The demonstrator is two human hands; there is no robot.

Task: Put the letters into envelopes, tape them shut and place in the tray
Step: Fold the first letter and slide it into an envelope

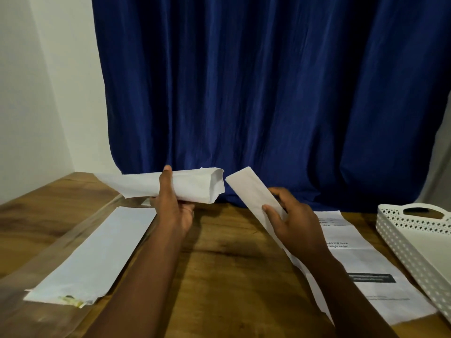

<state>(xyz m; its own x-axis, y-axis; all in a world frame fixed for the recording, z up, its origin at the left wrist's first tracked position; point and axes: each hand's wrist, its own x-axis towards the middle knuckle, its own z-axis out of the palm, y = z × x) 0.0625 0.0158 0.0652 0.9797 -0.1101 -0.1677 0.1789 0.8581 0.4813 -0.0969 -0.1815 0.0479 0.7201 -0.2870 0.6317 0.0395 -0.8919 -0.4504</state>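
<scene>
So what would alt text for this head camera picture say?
A person's left hand holds an open envelope while the right hand aims a folded letter at its mouth, above a wooden table with a white tray.

white envelope (185, 185), navy curtain (268, 93), white perforated tray (400, 235), brown wood-grain table (231, 252)

Head view, forward-down, close over table (219, 240).

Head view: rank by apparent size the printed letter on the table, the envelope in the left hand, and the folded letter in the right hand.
1. Printed letter, clearly largest.
2-3. Envelope in the left hand and folded letter in the right hand: look alike, letter partly hidden; unranked.
</scene>
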